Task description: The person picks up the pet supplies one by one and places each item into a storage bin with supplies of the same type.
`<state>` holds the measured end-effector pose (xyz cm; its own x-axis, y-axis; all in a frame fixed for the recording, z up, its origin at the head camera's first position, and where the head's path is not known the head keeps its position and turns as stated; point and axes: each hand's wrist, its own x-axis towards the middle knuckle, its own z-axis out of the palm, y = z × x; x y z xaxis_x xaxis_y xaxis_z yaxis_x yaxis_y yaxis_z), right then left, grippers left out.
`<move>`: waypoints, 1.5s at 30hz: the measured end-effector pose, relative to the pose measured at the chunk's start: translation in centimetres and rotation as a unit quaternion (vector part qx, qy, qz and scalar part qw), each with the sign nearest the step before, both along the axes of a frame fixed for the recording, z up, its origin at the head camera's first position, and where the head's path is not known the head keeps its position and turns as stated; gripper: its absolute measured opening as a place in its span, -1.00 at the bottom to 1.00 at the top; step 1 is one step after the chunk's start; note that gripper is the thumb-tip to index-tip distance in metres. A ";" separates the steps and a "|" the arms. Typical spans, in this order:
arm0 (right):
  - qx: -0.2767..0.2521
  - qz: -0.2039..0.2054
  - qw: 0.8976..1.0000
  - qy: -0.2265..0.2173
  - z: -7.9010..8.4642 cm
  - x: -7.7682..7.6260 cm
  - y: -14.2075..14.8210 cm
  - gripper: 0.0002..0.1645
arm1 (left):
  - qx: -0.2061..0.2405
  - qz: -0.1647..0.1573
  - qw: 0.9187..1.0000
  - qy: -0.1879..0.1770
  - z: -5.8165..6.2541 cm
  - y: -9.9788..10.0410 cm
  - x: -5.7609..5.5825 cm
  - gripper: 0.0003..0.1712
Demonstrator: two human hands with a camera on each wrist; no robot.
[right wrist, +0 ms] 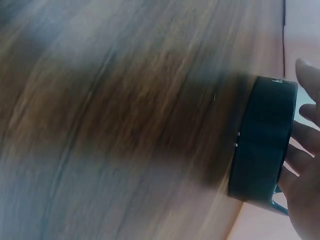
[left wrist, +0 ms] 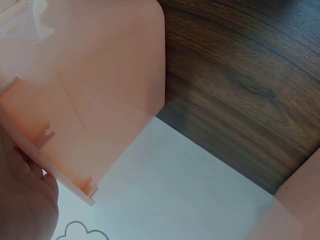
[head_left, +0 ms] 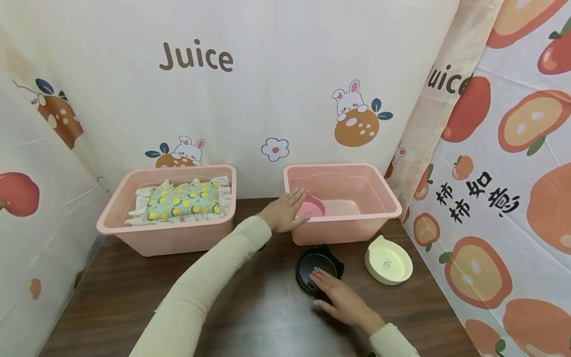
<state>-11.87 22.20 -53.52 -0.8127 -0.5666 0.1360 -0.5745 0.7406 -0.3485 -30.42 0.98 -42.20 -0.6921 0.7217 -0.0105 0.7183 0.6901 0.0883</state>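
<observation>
My left hand (head_left: 282,213) is at the left front corner of the right pink tub (head_left: 343,230), its fingers extended over the rim. Inside that tub, just beyond the fingers, sits a pink cat-eared bowl (head_left: 314,207). In the left wrist view the same hand (left wrist: 27,195) appears along the tub's edge. Below the tub, on the table, lies a black cat-eared bowl (head_left: 312,263). My right hand (head_left: 342,301) reaches over its near rim with fingers extended toward the paw mark. From the right wrist, the fingers show just above the black bowl's side (right wrist: 262,142).
A pale yellow bowl (head_left: 389,261) stands right of the black one. On the left, another pink tub (head_left: 178,235) holds a frilled lemon-print cushion (head_left: 184,201). Printed curtains (head_left: 250,109) hang behind the dark wooden table (head_left: 250,312) and on both sides.
</observation>
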 end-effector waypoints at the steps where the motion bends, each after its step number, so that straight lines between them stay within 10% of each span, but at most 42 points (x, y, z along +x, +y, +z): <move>1: 0.000 0.003 1.000 0.006 -0.1 0.0 -0.1 -0.26 | -0.001 0.000 1.000 -0.001 0.0 0.0 0.0 -0.10; 16: 0.018 0.003 0.998 0.063 -1.3 -1.2 -0.9 -0.52 | 0.014 -0.006 1.000 0.001 0.2 0.0 0.1 -0.14; 45: -0.008 -0.043 0.999 0.030 -1.8 -1.0 -1.5 -0.58 | 0.004 -0.001 1.000 -0.007 0.6 -0.1 0.5 -0.14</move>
